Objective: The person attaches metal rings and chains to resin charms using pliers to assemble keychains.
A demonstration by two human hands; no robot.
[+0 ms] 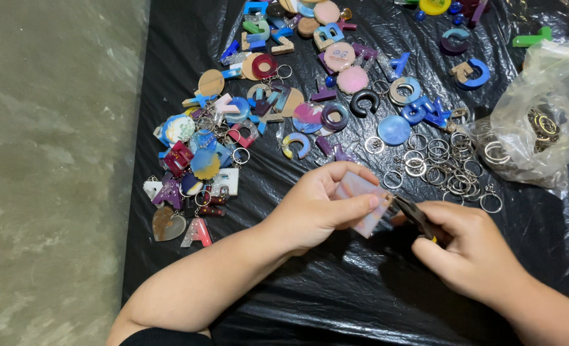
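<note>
The left hand [319,208] pinched a pale pink resin piece [366,206] between thumb and fingers, its long axis tilted, upper end pointing up-left. The right hand [467,247] was closed around small pliers [414,214], whose tips pointed up-left and met the piece's upper right corner, above the black plastic sheet [335,288].
</note>
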